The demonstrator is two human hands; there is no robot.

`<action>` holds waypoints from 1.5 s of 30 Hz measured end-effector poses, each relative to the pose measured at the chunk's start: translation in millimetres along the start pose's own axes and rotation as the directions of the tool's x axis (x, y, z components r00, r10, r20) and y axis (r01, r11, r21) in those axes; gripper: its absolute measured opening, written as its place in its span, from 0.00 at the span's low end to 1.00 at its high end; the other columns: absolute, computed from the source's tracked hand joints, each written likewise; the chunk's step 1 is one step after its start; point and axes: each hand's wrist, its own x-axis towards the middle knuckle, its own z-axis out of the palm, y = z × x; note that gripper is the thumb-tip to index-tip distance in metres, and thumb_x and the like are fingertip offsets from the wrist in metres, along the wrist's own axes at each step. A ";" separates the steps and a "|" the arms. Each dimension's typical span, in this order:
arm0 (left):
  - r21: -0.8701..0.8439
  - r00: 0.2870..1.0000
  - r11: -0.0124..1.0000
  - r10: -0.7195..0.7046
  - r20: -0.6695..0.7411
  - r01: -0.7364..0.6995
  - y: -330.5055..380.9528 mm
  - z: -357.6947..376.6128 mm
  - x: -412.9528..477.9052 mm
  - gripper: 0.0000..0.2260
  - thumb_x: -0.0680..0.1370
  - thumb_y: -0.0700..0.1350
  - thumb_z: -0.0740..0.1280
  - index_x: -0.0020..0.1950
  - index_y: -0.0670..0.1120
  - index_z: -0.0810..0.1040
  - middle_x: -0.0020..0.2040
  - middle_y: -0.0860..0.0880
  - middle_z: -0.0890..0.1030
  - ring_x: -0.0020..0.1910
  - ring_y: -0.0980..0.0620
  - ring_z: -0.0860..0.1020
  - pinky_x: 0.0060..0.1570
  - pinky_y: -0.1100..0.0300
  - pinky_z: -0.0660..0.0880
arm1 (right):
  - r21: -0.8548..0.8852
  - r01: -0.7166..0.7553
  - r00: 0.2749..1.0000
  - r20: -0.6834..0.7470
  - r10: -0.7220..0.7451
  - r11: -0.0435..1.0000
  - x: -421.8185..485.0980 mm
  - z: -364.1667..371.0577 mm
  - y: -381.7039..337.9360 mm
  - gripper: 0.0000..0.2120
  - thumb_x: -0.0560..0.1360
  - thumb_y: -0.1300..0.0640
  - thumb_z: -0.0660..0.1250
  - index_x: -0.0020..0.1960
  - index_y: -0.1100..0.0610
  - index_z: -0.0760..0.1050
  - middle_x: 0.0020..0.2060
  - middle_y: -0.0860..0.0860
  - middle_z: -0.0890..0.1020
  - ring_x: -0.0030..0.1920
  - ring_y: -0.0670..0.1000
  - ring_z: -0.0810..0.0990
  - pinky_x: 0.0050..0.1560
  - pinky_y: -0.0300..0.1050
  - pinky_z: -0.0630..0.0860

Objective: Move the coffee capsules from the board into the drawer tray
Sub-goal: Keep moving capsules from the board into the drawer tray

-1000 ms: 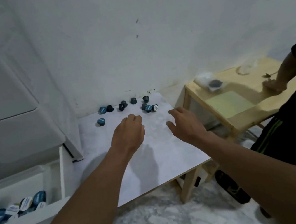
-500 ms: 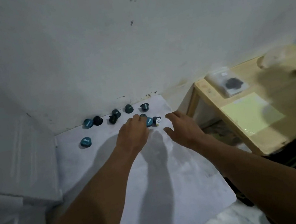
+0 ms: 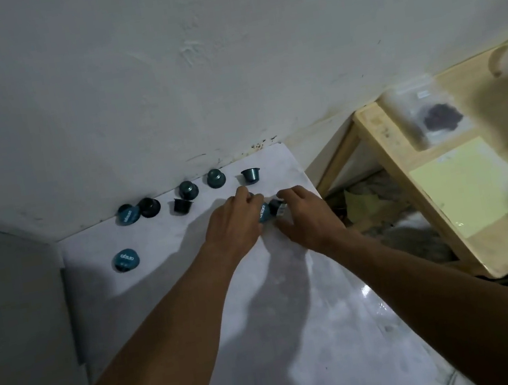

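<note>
Several blue and dark coffee capsules lie along the back of the white board (image 3: 299,318), near the wall; one blue capsule (image 3: 126,260) sits apart at the left. My left hand (image 3: 234,225) curls its fingers on a blue capsule (image 3: 264,213) in the small cluster at the board's right. Next to it, my right hand (image 3: 308,218) pinches a dark capsule (image 3: 278,207) with its fingertips. The two hands almost touch. A teal capsule (image 3: 250,175) stands just behind them. The drawer tray is out of view.
A white cabinet front (image 3: 15,313) borders the board on the left and the wall runs close behind. To the right stands a wooden table (image 3: 382,152) with a plastic bag (image 3: 440,119) and a yellow sheet (image 3: 471,187). Rubble lies in the gap below.
Both hands have moved forward to the capsule cluster at the board's right and closed on it. The view has tilted toward the wall, and the open drawer has left the picture.
</note>
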 end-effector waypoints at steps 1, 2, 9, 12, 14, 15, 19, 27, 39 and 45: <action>-0.001 1.000 1.000 0.003 0.005 -0.003 -0.7 1.1 2.0 0.21 0.75 0.47 0.68 0.66 0.48 0.68 0.61 0.46 0.70 0.54 0.45 0.75 0.48 0.54 0.74 | -0.003 0.001 1.000 0.006 -0.001 1.000 2.7 2.1 0.7 0.21 0.76 0.53 0.65 0.67 0.58 0.68 0.62 0.56 0.75 0.60 0.56 0.73 0.61 0.48 0.71; -0.004 1.000 1.000 0.004 0.009 -0.004 -1.4 1.8 3.8 0.21 0.75 0.48 0.68 0.66 0.48 0.68 0.61 0.46 0.70 0.54 0.45 0.75 0.48 0.54 0.74 | -0.009 0.009 1.000 0.009 -0.009 1.000 5.0 4.4 1.6 0.21 0.76 0.53 0.65 0.67 0.58 0.69 0.62 0.56 0.75 0.60 0.56 0.73 0.61 0.48 0.71; -0.019 1.000 1.000 -0.010 -0.018 0.009 -5.9 3.6 5.0 0.19 0.74 0.48 0.69 0.64 0.48 0.70 0.58 0.46 0.71 0.53 0.47 0.76 0.45 0.56 0.75 | -0.016 0.016 1.000 0.002 -0.016 1.000 14.2 9.4 3.9 0.16 0.78 0.53 0.63 0.63 0.59 0.72 0.57 0.57 0.78 0.56 0.57 0.74 0.57 0.48 0.71; -0.032 0.999 0.999 -0.019 -0.029 0.018 -6.0 4.0 -2.2 0.22 0.74 0.49 0.70 0.65 0.47 0.69 0.58 0.46 0.71 0.53 0.47 0.76 0.45 0.56 0.75 | 0.002 -0.005 1.000 0.022 0.005 1.000 12.4 8.0 2.3 0.18 0.77 0.53 0.63 0.65 0.58 0.70 0.60 0.56 0.76 0.58 0.56 0.74 0.59 0.47 0.72; -0.034 0.999 0.999 -0.032 -0.040 0.031 -6.3 3.0 -8.6 0.24 0.73 0.50 0.71 0.66 0.47 0.69 0.58 0.46 0.71 0.53 0.47 0.76 0.46 0.55 0.76 | -0.005 -0.006 1.000 0.026 0.007 1.000 9.9 5.6 0.3 0.19 0.77 0.53 0.64 0.66 0.58 0.69 0.61 0.56 0.75 0.58 0.56 0.74 0.59 0.47 0.73; -0.043 0.998 0.998 -0.044 -0.050 0.042 -6.4 1.6 -12.3 0.24 0.72 0.50 0.72 0.65 0.47 0.69 0.58 0.46 0.71 0.53 0.47 0.76 0.46 0.55 0.76 | -0.013 0.000 1.000 0.022 0.000 1.000 8.1 3.6 -1.0 0.20 0.76 0.53 0.64 0.66 0.58 0.69 0.61 0.56 0.74 0.58 0.56 0.74 0.59 0.47 0.73; -0.151 0.989 0.983 -0.119 -0.083 0.105 -1.3 -6.9 -29.6 0.23 0.71 0.49 0.73 0.63 0.47 0.71 0.56 0.47 0.74 0.52 0.46 0.76 0.45 0.55 0.75 | -0.064 0.053 0.998 0.021 -0.052 0.997 -6.5 -8.0 -4.3 0.23 0.75 0.53 0.67 0.68 0.57 0.68 0.62 0.56 0.72 0.58 0.56 0.75 0.59 0.47 0.74; -0.336 0.952 0.920 -0.265 -0.155 0.201 28.7 -22.8 -77.8 0.23 0.71 0.49 0.73 0.64 0.48 0.73 0.55 0.48 0.77 0.53 0.48 0.76 0.51 0.55 0.75 | -0.091 0.191 0.980 -0.041 -0.195 0.977 -49.7 -33.6 -7.8 0.24 0.74 0.55 0.66 0.68 0.57 0.66 0.61 0.55 0.73 0.58 0.56 0.74 0.57 0.49 0.74; -0.724 0.755 0.668 -0.562 -0.338 0.173 89.7 -42.4 -160.0 0.21 0.67 0.41 0.76 0.59 0.48 0.77 0.56 0.50 0.80 0.54 0.53 0.77 0.57 0.52 0.76 | 0.001 0.461 0.871 -0.190 -0.453 0.887 -118.9 -72.9 -12.1 0.20 0.72 0.54 0.70 0.62 0.57 0.73 0.54 0.55 0.78 0.54 0.55 0.75 0.51 0.42 0.69; -0.813 0.640 0.574 -0.663 -0.389 0.101 120.4 -56.2 -225.0 0.22 0.67 0.41 0.77 0.59 0.47 0.78 0.54 0.49 0.80 0.50 0.56 0.78 0.53 0.60 0.76 | 0.098 0.577 0.801 -0.263 -0.538 0.811 -164.2 -78.3 -28.9 0.22 0.70 0.51 0.73 0.61 0.57 0.76 0.53 0.53 0.80 0.52 0.52 0.77 0.53 0.44 0.75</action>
